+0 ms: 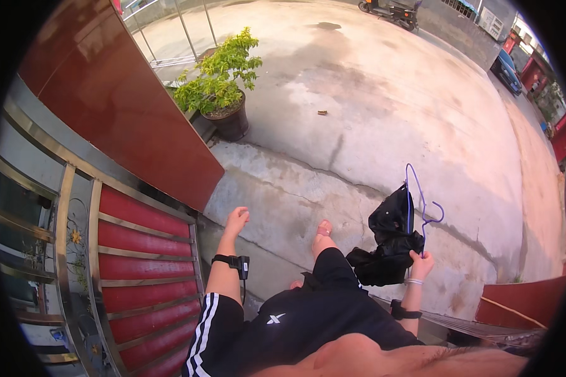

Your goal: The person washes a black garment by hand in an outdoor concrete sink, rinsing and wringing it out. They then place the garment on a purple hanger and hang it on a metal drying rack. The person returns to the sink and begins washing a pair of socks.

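Observation:
At the right, my right hand [421,265] grips the lower end of a purple-blue clothes hanger [423,209] together with the cloth on it. The hanger is turned on its side, its hook pointing right. A black garment [390,245] hangs bunched from it; folds hide its exact kind. My left hand [237,220] is held out over the concrete step, fingers loosely curled, with nothing visible in it. It is nearest to the corner of the dark red wall panel [170,141] and touches nothing.
To the left stands a metal-framed gate with red panels [144,257]. A potted shrub [228,115] sits beyond the wall panel, near metal railings [186,33]. Cracked concrete steps [283,188] lead to a yard with a small brown scrap [322,112], a scooter [396,14] and a car [507,73].

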### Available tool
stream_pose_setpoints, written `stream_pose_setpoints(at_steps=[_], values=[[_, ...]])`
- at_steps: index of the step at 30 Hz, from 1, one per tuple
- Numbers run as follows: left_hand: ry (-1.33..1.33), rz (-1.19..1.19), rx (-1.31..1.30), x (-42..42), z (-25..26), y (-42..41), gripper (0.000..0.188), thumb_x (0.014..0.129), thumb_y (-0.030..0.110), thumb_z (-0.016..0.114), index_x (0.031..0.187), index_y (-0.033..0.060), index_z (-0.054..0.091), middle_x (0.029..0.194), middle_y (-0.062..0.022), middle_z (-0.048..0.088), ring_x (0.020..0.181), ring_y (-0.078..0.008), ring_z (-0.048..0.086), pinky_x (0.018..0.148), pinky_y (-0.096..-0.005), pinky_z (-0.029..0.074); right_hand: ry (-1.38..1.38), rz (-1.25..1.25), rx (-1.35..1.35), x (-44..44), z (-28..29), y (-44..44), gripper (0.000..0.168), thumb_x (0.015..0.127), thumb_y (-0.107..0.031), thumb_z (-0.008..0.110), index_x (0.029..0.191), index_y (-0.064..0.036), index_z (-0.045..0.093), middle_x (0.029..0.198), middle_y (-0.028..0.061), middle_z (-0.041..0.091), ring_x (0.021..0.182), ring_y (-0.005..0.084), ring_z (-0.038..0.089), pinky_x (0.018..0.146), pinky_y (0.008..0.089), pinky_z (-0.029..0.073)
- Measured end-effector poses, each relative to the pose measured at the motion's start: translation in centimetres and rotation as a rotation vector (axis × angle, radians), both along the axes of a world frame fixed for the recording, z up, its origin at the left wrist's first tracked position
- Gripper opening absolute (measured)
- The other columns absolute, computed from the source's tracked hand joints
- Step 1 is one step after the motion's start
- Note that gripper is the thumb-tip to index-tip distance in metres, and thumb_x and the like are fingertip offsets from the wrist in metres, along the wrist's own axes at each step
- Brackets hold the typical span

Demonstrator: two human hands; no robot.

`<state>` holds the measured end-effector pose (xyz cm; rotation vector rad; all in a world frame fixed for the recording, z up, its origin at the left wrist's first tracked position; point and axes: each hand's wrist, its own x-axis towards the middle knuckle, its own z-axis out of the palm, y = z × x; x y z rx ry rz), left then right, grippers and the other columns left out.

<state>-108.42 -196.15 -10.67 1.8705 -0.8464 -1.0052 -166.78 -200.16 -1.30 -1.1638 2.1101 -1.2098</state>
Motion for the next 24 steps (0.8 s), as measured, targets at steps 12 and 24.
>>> stream_pose_setpoints(at_steps=[12, 24], values=[[-0.101, -0.197, 0.839, 5.4, -5.5, -11.0, 0.031, 0.079, 0.020, 0.056, 0.107, 0.0060, 0.054, 0.085, -0.0059, 0.062, 0.067, -0.0168, 0.060, 0.056, -0.0316, 0.047, 0.063, -0.065, 0.198, 3.8, 0.0, -23.9, 0.030, 0.057, -0.007, 0.076, 0.060, 0.000, 0.046, 0.053, 0.0025, 0.045, 0.052, 0.0146, 0.039, 0.052, 0.0318, 0.038], [0.354, 0.217, 0.679, 10.5, -5.8, -20.7, 0.025, 0.082, 0.019, 0.054, 0.102, 0.0044, 0.054, 0.080, -0.0078, 0.060, 0.066, -0.0200, 0.060, 0.054, -0.0337, 0.048, 0.035, -0.114, 0.010, 10.2, 2.2, -48.0, 0.034, 0.056, -0.005, 0.076, 0.057, -0.003, 0.042, 0.054, 0.0017, 0.044, 0.053, 0.0138, 0.036, 0.053, 0.0323, 0.036]])
